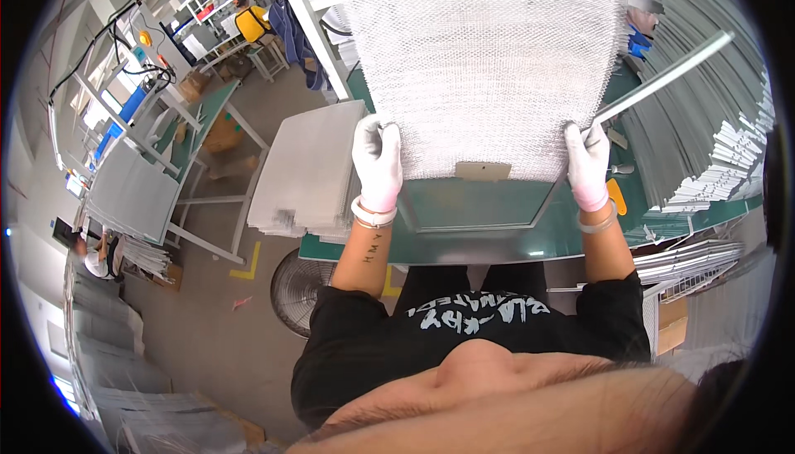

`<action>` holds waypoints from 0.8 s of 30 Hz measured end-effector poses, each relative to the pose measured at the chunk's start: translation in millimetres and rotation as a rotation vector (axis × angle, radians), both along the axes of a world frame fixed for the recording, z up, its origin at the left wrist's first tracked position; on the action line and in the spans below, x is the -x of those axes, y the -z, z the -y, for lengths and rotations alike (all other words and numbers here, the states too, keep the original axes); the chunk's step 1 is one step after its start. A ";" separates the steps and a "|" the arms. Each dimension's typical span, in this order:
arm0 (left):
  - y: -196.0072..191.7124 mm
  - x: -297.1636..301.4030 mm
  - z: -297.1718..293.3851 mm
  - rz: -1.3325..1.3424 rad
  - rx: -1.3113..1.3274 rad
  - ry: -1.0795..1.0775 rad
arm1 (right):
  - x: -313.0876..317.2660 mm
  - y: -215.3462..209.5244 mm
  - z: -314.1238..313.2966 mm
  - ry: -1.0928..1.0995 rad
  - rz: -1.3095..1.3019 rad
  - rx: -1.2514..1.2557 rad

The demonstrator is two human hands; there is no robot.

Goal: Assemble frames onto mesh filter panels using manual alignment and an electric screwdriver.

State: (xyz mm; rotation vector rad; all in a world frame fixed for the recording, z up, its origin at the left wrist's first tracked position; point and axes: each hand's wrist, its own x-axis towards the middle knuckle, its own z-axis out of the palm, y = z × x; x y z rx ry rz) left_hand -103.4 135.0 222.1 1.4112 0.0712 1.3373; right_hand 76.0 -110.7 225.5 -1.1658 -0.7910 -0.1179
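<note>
The head view shows the person's left hand (378, 163) and right hand (588, 168), both in white gloves, at either side of a white mesh sheet (489, 73). The left fingers are drawn in narrow on the sheet's left edge, near its close corner; the right fingers close in the same way on the right edge. Whether either hand also grips something beneath cannot be told.

The mesh sheet is in the middle of the scene, over a green worktable (447, 247), and reaches from between the hands to the far side. It is not clear whether its far part rests on anything. A small tan plate (483, 171) is at the middle of its near edge. Just on the near side of that lies a thin grey frame (472, 228), its far part hidden by the mesh.

To the right of the right hand, a yellow tool (615, 196) lies on the worktable, and farther right stands a large stack of grey panels (704, 81). Left of the left hand is a pile of pale sheets (310, 164), with a round fan (298, 293) near it on the floor. A person in yellow (251, 22) sits at the far left.
</note>
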 end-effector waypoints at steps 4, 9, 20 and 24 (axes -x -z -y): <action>-0.8 3.8 1.1 -0.007 0.075 0.200 | -3.4 -6.6 2.7 -0.093 -0.035 0.003; 3.5 3.6 20.7 -0.047 -0.046 0.001 | 4.2 11.7 -5.4 0.286 0.043 0.001; 39.0 10.6 5.7 -0.159 0.009 0.104 | -13.7 50.3 15.2 0.055 0.098 0.133; 104.8 16.6 2.8 -0.391 -0.060 0.062 | 0.3 91.3 13.6 0.037 -0.020 0.322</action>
